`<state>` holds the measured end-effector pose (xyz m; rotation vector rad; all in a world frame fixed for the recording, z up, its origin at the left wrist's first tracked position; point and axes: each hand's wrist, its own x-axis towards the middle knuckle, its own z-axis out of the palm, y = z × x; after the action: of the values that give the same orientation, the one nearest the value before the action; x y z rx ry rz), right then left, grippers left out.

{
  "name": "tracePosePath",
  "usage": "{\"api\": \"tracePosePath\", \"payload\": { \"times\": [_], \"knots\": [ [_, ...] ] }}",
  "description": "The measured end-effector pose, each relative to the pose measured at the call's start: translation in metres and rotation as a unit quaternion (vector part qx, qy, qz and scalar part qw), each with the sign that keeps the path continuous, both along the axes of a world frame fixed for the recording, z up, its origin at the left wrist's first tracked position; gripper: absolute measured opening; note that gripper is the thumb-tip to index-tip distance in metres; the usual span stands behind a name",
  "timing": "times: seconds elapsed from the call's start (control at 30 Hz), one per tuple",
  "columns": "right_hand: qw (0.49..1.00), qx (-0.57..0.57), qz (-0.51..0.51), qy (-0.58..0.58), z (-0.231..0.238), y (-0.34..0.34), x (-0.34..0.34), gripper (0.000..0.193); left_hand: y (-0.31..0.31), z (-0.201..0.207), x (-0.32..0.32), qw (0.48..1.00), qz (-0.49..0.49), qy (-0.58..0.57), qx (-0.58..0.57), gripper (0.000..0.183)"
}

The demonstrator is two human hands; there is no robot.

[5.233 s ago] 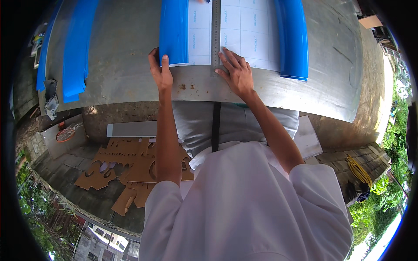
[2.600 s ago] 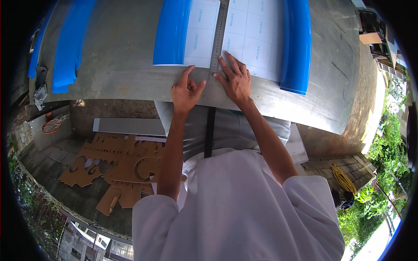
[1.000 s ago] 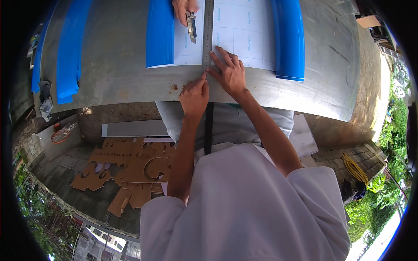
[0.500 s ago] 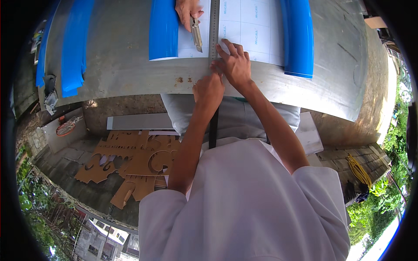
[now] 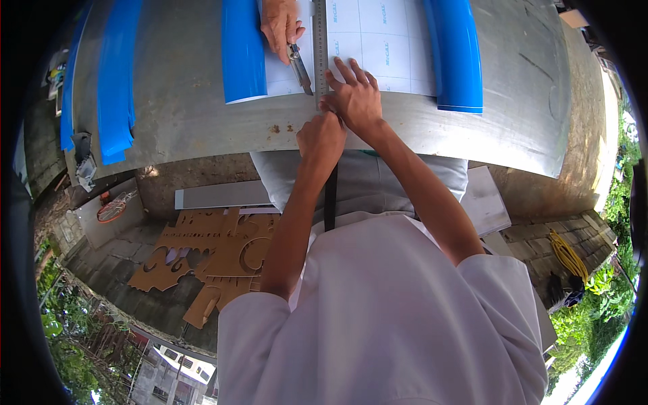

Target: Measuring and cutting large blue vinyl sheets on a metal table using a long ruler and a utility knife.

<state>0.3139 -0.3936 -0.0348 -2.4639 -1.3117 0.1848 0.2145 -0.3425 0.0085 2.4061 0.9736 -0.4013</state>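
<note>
A long metal ruler (image 5: 320, 47) lies across a white-backed sheet (image 5: 374, 74), whose sides curl up in blue rolls. My left hand (image 5: 322, 138) is closed around the ruler's near end, which the fingers mostly hide. My right hand (image 5: 356, 100) rests with fingers spread, the fingertips on the sheet and the ruler's right edge, the thumb by the ruler's end. To the left of the ruler, another person's hand (image 5: 278, 28) holds a utility knife (image 5: 300, 67), its blade tip at the sheet's near edge.
The sheet lies on a grey metal-topped table (image 5: 202, 128) with a curved-looking near edge. Blue strips (image 5: 116, 88) hang over its left part. Below stand brown cut-out boards (image 5: 223, 246), a long grey panel (image 5: 219, 194) and a coiled yellow cable (image 5: 567, 253) on paving.
The other person's hand and the knife have come nearer, bringing the blade tip to the sheet's near edge. My hands keep their hold; the whole view has shifted slightly.
</note>
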Motion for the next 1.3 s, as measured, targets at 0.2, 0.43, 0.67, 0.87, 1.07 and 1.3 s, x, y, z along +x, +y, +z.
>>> {"api": "tracePosePath", "payload": {
  "times": [0.2,0.43,0.67,0.87,1.07,1.3],
  "knots": [
    [1.000,0.011,-0.005,0.010,0.0020,-0.0001,0.0001,0.055,-0.0017,-0.0039,-0.0019,1.000,-0.017,0.009,0.017,0.033],
    [0.999,0.031,-0.012,0.015,-0.0005,-0.0022,0.0019,0.052,-0.0057,0.0001,-0.0007,1.000,-0.007,0.022,0.007,0.042],
    [0.999,0.037,-0.015,0.020,0.0007,-0.0036,0.0001,0.051,-0.0050,-0.0014,-0.0019,0.999,-0.033,0.032,0.020,0.056],
    [0.999,0.029,-0.021,0.023,-0.0012,-0.0046,-0.0011,0.050,-0.0068,-0.0048,-0.0034,1.000,-0.006,0.029,0.005,0.047],
    [0.999,0.029,-0.026,0.029,0.0044,-0.0013,0.0007,0.052,-0.0036,0.0006,-0.0012,1.000,-0.006,0.021,0.015,0.047],
    [0.998,0.035,-0.030,0.036,-0.0008,-0.0033,0.0010,0.051,-0.0030,0.0006,0.0013,0.999,-0.012,0.033,0.006,0.050]
  ]
}}
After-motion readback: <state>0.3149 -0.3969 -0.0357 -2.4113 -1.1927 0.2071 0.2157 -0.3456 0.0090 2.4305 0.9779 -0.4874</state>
